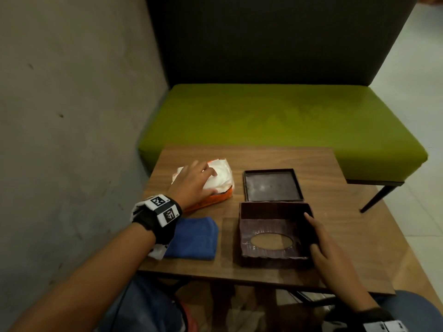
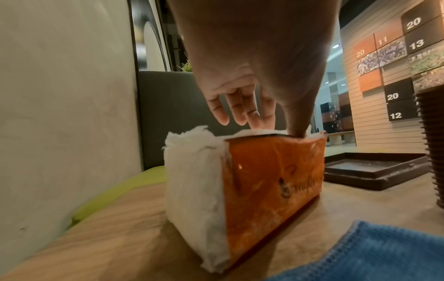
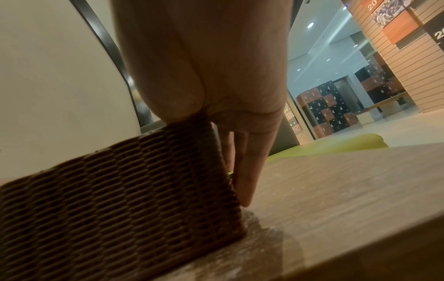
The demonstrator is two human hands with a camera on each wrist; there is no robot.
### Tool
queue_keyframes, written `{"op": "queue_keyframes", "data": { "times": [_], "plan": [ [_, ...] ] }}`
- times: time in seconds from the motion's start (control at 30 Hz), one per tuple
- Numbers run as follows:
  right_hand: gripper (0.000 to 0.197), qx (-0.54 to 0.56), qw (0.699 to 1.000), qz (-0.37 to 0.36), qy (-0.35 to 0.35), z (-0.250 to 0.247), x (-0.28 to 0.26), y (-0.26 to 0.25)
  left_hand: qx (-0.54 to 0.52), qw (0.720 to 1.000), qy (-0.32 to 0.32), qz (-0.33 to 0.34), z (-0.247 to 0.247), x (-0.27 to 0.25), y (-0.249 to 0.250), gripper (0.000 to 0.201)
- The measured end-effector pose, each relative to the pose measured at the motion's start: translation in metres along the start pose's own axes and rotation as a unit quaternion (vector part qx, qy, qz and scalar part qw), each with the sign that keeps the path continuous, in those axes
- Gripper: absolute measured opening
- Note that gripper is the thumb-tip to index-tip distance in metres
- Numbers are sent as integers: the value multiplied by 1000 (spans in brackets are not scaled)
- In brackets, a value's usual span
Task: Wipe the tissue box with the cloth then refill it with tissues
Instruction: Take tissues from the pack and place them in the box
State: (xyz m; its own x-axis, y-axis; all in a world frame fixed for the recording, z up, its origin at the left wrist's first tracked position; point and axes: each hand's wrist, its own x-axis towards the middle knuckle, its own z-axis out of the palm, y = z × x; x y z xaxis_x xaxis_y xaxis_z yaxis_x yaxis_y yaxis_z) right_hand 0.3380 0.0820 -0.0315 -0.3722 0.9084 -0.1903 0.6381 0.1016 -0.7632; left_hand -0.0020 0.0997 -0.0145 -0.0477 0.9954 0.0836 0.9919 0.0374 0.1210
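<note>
Both forearms are reaching forward from the lower edge of the head view, each wearing a black wrist band. Right hand (image 1: 328, 245) is gripping the right wall of the tissue box (image 1: 273, 233): thumb is lying inside over the rim, fingers (image 3: 242, 182) are running straight down the woven outer side toward the bench (image 1: 335, 188). Box is sitting upside down and hollow at the near centre of the bench, its oval slot facing the wood. Flat dark lid (image 1: 272, 185) is lying just behind the box, nearly touching it. Left hand (image 1: 194, 180) is resting spread on top of the tissue pack (image 1: 215, 188); in the left wrist view the fingertips (image 2: 254, 117) are touching the white tissues while the thumb is pressing in at the torn top edge of the orange wrapper. Cannot tell whether any tissues are actually pinched. Pack is standing at the far left of the bench, well apart from the box. Blue cloth (image 1: 194, 238) is lying folded under the left wrist, between the pack and the near edge. Green seat (image 1: 275, 116) is standing behind the bench
</note>
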Motion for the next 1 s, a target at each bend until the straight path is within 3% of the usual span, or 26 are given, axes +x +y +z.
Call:
{"op": "queue_keyframes", "data": {
  "times": [0.17,0.3,0.43,0.63,0.73,0.83,0.9,0.97,1.0],
  "plan": [
    [63,6,1000,-5,1,0,1,0,72,997,-2,-8,7,5,0,49],
    [62,2,1000,-8,-1,1,1,1,3,999,10,-42,8,12,-4,44],
    [62,0,1000,-10,10,3,4,4,4,999,29,-44,9,12,-3,34],
    [62,2,1000,-24,12,3,5,9,-28,994,89,-54,7,10,-3,22],
    [63,23,997,-67,26,5,6,10,-76,982,159,-62,1,5,-4,19],
    [63,20,995,-86,56,9,5,8,-157,958,221,-93,-13,0,-9,21],
    [65,-1,993,-83,89,10,1,2,-246,927,250,-131,-27,-5,-8,18],
    [69,-6,985,-106,133,8,-4,-11,-391,864,260,-181,-44,-16,-1,3],
    [69,1,980,-125,155,7,-8,-20,-477,818,253,-198,-51,-24,4,7]
  ]
}}
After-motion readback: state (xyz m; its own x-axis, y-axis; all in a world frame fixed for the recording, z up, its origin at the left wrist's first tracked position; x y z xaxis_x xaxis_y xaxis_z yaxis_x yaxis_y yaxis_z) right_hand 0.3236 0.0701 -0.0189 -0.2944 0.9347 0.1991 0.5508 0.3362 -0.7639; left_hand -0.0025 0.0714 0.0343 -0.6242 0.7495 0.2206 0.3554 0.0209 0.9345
